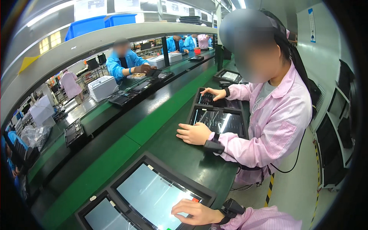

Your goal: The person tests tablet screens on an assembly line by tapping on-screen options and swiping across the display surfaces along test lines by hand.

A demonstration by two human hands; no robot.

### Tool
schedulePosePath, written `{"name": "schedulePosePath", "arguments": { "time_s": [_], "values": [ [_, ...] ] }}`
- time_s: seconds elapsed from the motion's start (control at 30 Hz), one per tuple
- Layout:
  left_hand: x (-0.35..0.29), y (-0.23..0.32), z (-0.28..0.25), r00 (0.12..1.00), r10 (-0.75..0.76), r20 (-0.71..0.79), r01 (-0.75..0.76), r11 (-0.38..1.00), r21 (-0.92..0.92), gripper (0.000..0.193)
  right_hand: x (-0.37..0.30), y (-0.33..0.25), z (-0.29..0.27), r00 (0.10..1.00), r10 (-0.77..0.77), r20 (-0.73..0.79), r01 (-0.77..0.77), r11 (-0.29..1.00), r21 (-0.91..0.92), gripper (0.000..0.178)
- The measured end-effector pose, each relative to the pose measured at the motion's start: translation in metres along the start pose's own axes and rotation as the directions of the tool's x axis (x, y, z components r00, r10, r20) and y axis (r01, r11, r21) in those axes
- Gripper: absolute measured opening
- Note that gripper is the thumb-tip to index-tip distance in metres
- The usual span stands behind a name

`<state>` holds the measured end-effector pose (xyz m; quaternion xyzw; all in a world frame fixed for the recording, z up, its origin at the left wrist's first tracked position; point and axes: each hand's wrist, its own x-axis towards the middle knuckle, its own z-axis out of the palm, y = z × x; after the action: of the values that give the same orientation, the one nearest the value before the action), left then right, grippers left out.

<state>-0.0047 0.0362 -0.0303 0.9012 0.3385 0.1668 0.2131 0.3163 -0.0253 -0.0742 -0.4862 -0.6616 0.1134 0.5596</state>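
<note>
1. Reaching over the larger lit screen [145, 191]: right hand [194, 212], palm down, fingers loosely bent, gripping nothing. Fingertips at the glass; pressing or hovering, cannot tell. Left hand out of view.
2. Screen sits face up in a black tray [207, 196] on the green bench [165, 142], display pale and plain. A smaller-looking lit screen [107, 216] lies just beside it at lower left, partly cut off.
3. Step in hand looks like a touch or surface check. Best done with light, flat finger pads, one clean contact at a time.
4. Watch the red mark [195, 199] near the hand and the pale tab [150, 167] at the far edge; a dragged finger could catch either.
5. Wrist device [232, 207] is bulky; carry the wrist high so it clears the tray rim.
6. Streaks of reflection cross the glass. Tilting the head should help tell glare from fault.
7. Co-worker's nearer hand [194, 133] rests well apart, beyond the tray; room enough for the elbow, I'd judge.
</note>
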Motion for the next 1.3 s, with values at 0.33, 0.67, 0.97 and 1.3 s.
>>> {"name": "schedulePosePath", "arguments": {
  "time_s": [0.33, 0.67, 0.97, 1.3],
  "values": [
    [0.004, 0.020, -0.015, 0.978, -0.048, 0.205, 0.017, 0.989, 0.146, 0.052, -0.002, 0.000, 0.003, 0.999, 0.028, 0.032, -0.028, 1.000, 0.004, 0.012],
    [0.006, 0.022, -0.021, 0.961, 0.014, 0.278, -0.082, 0.969, 0.235, 0.028, 0.011, -0.009, -0.028, 0.997, -0.005, 0.082, 0.025, 0.968, -0.251, 0.017],
    [-0.012, 0.012, 0.001, 0.999, 0.030, 0.029, -0.035, 0.986, 0.162, 0.020, 0.024, -0.019, -0.052, 0.838, 0.161, 0.522, 0.093, 0.900, -0.426, 0.030],
    [-0.017, 0.015, 0.002, 0.999, 0.023, -0.028, -0.018, 0.984, 0.177, 0.020, 0.039, -0.022, -0.025, 0.676, 0.104, 0.730, 0.338, 0.836, -0.433, 0.029]
  ]
}}
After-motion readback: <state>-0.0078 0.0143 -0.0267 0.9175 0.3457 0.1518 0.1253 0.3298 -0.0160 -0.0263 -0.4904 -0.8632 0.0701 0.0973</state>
